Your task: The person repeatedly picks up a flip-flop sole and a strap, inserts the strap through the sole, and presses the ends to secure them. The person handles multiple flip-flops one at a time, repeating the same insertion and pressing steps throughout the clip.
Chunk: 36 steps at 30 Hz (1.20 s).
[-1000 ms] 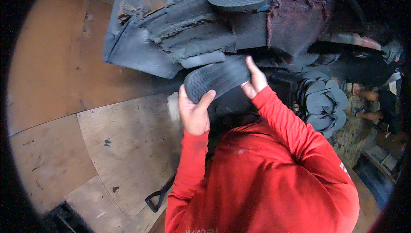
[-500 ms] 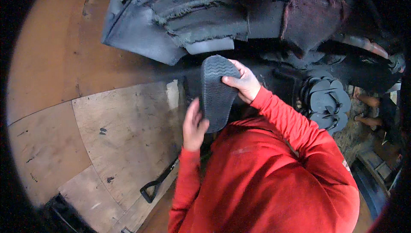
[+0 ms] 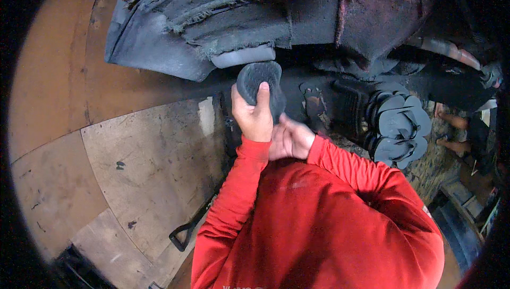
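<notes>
A dark grey flip-flop sole (image 3: pixel 271 84) is in front of my chest, tilted, with its rounded end pointing away from me. My left hand (image 3: pixel 253 113) grips it from the left, the thumb lying along its upper face and the fingers wrapped behind. Just below and to the right, my right hand (image 3: pixel 291 138) is partly turned palm up with its fingers apart. Its fingertips are close to the sole's near end; whether they touch it I cannot tell. No strap shows on the sole.
A worn machine cover (image 3: pixel 239 18) coated in dark dust overhangs the far side, with a reddish cloth flap (image 3: pixel 380 21). Stacked grey flip-flops (image 3: pixel 401 124) sit at the right. A wooden panel (image 3: pixel 154 177) spans the left, beside a black handle (image 3: pixel 182 237). Another person's legs (image 3: pixel 452 132) appear far right.
The sole has passed from my right hand to my left and been turned, its zigzag tread less plainly seen. My right hand has dropped below it. The view has shifted slightly.
</notes>
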Available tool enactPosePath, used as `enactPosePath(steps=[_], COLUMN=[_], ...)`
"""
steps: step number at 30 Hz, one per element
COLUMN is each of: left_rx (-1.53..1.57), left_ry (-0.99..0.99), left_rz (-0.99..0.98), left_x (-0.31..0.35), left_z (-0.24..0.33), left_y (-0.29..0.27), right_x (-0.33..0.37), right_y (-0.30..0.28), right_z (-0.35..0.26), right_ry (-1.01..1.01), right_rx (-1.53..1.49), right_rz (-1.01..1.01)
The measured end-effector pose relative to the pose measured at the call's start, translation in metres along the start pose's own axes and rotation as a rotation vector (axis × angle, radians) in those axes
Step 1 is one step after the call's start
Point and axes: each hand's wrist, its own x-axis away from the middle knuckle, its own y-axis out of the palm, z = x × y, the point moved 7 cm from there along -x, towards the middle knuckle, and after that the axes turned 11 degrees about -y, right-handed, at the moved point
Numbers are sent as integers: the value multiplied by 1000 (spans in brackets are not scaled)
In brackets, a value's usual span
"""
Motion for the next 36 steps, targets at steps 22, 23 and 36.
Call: enactPosePath(steps=[22, 23, 36], left_rx=[-165, -321, 295], left_ry=[-441, -342, -259], left_rz=[-33, -75, -178], left_x=[148, 125, 8], left_z=[-35, -28, 6], left_y=[-140, -134, -8], right_x=[-16, -14, -25], right_y=[89, 87, 77], right_z=[-85, -88, -145], right_ry=[-621, -652, -542], right_rx=[73, 120, 705], right_rz=[-130, -101, -354])
